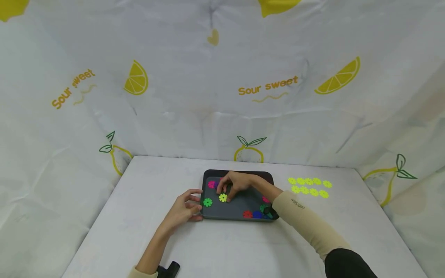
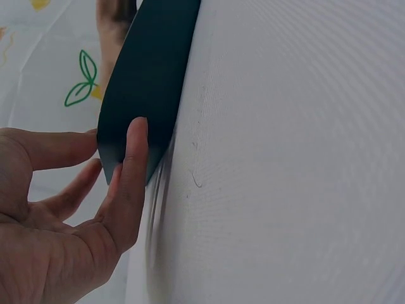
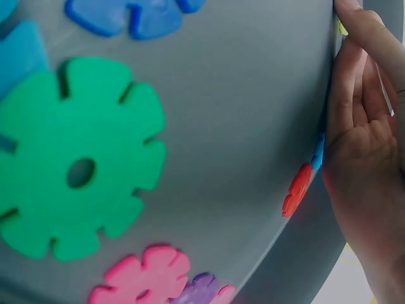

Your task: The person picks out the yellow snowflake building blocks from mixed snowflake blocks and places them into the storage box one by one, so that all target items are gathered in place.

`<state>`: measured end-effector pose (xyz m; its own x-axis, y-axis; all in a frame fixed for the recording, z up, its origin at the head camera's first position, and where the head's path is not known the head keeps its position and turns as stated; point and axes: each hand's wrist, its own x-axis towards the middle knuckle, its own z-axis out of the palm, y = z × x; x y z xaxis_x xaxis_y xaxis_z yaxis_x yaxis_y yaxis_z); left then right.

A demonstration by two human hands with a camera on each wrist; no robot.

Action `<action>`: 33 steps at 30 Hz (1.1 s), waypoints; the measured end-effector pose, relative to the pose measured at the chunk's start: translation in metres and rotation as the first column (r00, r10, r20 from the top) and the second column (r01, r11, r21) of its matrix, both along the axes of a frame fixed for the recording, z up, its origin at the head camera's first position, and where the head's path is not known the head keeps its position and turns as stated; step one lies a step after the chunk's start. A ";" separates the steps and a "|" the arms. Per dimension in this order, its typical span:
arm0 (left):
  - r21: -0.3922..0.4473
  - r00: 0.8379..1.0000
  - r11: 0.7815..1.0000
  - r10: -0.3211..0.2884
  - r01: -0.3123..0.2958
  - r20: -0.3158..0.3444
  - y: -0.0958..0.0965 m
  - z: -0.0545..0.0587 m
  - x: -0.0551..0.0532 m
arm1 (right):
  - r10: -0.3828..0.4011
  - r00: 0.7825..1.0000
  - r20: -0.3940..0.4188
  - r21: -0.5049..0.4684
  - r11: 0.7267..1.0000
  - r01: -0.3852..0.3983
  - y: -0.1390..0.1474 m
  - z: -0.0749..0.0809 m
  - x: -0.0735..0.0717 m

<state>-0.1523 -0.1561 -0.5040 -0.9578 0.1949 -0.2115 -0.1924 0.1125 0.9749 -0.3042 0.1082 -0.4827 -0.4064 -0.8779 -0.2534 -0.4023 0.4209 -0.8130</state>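
My right hand (image 1: 233, 185) reaches over the dark grey tray (image 1: 236, 217). Its thumb and finger pinch a yellow flower-shaped building disc (image 1: 223, 197) near the tray's left part. A sliver of yellow shows by the thumb in the right wrist view. Along the tray's left rim lies my left hand (image 1: 184, 206), its extended fingers touching the rim and outer wall at the corner, as the left wrist view also shows. Beside the yellow disc rests a green disc (image 1: 207, 202). Pink (image 1: 211, 184) and purple discs lie behind, partly hidden by the right hand.
On the white table (image 1: 139, 216), right of the tray, several yellow discs (image 1: 308, 181) lie in two rows. Red (image 1: 247, 214), blue (image 1: 257, 214) and green discs are at the tray's front right, partly covered by the right forearm. A lemon-print cloth (image 1: 194, 77) hangs behind.
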 end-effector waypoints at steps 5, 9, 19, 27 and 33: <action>-0.001 1.000 1.000 -0.001 0.001 0.000 0.000 0.001 0.000 | 0.014 0.999 -0.035 0.000 1.000 -0.014 0.000 -0.003 -0.001; 0.005 1.000 1.000 0.001 -0.001 0.004 0.000 0.001 0.000 | 0.027 0.998 -0.063 -0.009 1.000 -0.028 -0.001 -0.004 -0.002; 0.004 1.000 1.000 0.005 -0.005 0.001 0.001 0.001 0.001 | 0.029 0.991 -0.133 -0.007 1.000 -0.031 -0.003 -0.004 -0.002; -0.004 1.000 1.000 0.010 -0.010 0.002 0.001 0.002 0.001 | -0.022 0.995 -0.100 -0.016 1.000 0.021 0.003 0.003 0.003; -0.004 1.000 1.000 0.007 -0.007 0.004 0.001 0.002 0.002 | -0.100 0.994 -0.047 -0.074 0.993 0.097 0.016 0.010 0.001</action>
<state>-0.1508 -0.1548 -0.5016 -0.9584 0.1869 -0.2157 -0.1967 0.1151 0.9737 -0.3028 0.1238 -0.4725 -0.5026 -0.8481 -0.1678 -0.4034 0.4017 -0.8221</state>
